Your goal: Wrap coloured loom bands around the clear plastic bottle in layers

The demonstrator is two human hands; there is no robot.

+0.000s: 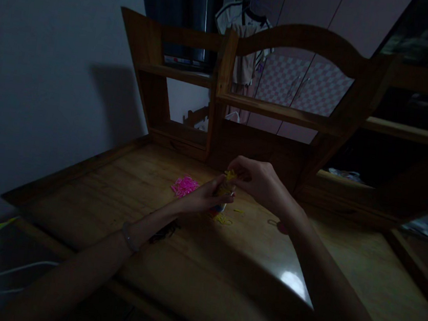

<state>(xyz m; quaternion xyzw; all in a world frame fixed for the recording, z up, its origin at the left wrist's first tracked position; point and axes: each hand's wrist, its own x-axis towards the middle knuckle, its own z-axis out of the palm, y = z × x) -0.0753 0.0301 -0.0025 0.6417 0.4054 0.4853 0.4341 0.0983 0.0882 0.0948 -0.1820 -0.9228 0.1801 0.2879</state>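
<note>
Left hand (207,197) wrapped around a small container (224,207), off the bench (118,185) or barely on it, can't tell. Right hand (255,178) pinching yellow strands (230,175) at its top. Just below the grip: loose yellow strands (223,221) on the bench, plus one stray piece (239,211) to the right. Left of the grip: pink pile (185,186). Nearer and left, partly behind the forearm: black pile (166,231). My read: yellow is partway, most gathered at the container, some left out; pink and black both sit outside it. Fill level unreadable, too dark.
</note>
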